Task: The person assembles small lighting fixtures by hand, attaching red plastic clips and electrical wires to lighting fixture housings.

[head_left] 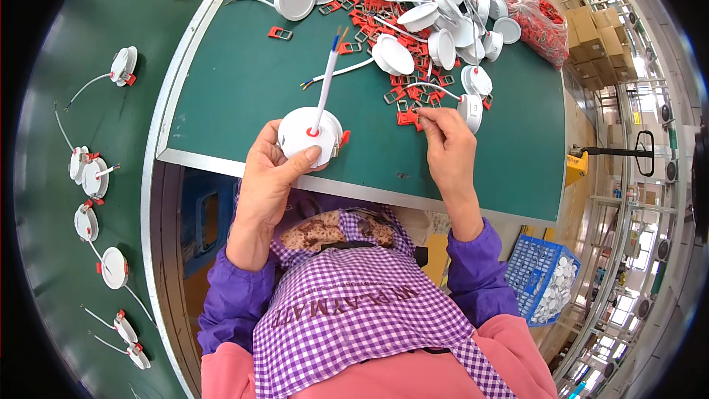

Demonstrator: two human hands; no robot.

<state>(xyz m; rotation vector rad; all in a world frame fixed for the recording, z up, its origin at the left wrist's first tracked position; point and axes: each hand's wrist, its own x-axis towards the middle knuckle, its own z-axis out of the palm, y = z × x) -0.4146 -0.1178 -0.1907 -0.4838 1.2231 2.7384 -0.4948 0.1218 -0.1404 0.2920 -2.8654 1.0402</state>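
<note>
My left hand (275, 176) grips a round white downlight (299, 130) over the near edge of the green table, its thumb on the back of the housing. A white cable (327, 89) with bare blue and brown wire ends stands up from the downlight's centre. One red spring clip (345, 139) is on the downlight's right side. My right hand (449, 149) has thumb and forefinger pinched on a small red spring clip (419, 125), mostly hidden by the fingertips, beside several loose red clips (405, 114) on the table.
A heap of white downlights (417, 17) and red clips covers the table's far side, with a bag of red parts (543, 26) at its right. More downlights (114, 267) lie on the green surface at left. A blue crate (529, 273) stands low at right; cartons (594, 44) lie beyond.
</note>
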